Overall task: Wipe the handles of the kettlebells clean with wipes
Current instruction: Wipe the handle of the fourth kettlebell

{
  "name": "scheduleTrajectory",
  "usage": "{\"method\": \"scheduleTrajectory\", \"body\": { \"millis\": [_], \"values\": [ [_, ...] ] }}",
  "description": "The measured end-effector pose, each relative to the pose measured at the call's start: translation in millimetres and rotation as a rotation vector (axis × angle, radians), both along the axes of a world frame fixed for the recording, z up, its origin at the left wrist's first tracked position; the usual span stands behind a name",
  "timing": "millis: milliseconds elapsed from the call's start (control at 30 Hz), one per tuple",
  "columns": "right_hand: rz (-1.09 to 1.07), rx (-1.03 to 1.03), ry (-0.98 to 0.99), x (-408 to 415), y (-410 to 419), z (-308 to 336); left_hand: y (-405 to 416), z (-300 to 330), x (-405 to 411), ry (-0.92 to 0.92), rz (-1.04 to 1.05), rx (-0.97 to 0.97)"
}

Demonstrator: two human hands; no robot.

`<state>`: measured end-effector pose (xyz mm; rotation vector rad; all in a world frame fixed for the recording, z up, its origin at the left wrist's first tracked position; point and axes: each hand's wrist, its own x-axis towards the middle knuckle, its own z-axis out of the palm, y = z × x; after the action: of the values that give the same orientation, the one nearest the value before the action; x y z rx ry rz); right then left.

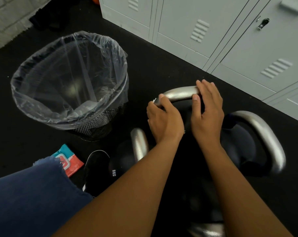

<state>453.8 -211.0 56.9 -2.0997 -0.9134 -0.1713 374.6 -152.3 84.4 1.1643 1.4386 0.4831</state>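
At 6 o'clock, at the bottom edge, a silver handle of a kettlebell shows only in part, mostly hidden by the forearms. At 8 o'clock a knee in frayed blue denim fills the corner, with a black shoe just beside it and a red-and-teal wipes pack lying flat on the black floor, partly under the denim edge.

Just right of the shoe stands a black kettlebell marked 8KG, its silver handle running roughly 12 to 6 o'clock. At 3 o'clock a second bell carries a wide silver handle whose arch runs from 11 towards 5 o'clock.

At centre is the bell being worked; its body is dark and largely hidden behind the hands. Its handle arches upward, the top bar's long axis lying about 9 to 3 o'clock, tilted slightly up on the right. The left hand is curled round the bar's left bend, pressing a white wipe against it; only a scrap of wipe peeks out above the knuckles. The right hand grips the bar's right end, fingers over the top and thumb underneath.

At 10 o'clock a black mesh bin with a clear liner stands near the handle. From 12 to 3 o'clock, grey lockers line the far edge.
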Motion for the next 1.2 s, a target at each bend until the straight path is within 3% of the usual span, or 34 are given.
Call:
{"method": "scheduleTrajectory", "body": {
  "millis": [233,400,467,733,933,1067,1200],
  "values": [
    [0.009,0.003,0.005,2.3,-0.9,1.5,-15.3,6.7,-7.6,-0.156,0.060,0.006],
    [0.020,0.011,0.001,3.5,-2.9,3.7,15.7,-0.8,-2.3,-0.298,0.301,-0.431],
    [0.025,0.011,0.006,3.5,-3.5,4.8,16.0,-4.5,-2.8,-0.327,0.313,-0.496],
    [0.029,0.014,0.018,4.2,-4.4,4.5,13.0,2.1,-4.8,-0.374,0.381,-0.394],
    [0.044,0.026,0.010,7.1,-6.1,4.4,14.5,14.2,-5.3,-0.387,0.416,-0.575],
    [0.033,0.037,0.008,5.8,-6.4,4.1,7.2,9.8,-11.0,-0.522,0.453,-0.617],
    [-0.113,0.192,-0.055,-4.3,-5.6,11.3,7.6,7.2,-15.5,-0.709,0.519,-0.642]
  ]
}}
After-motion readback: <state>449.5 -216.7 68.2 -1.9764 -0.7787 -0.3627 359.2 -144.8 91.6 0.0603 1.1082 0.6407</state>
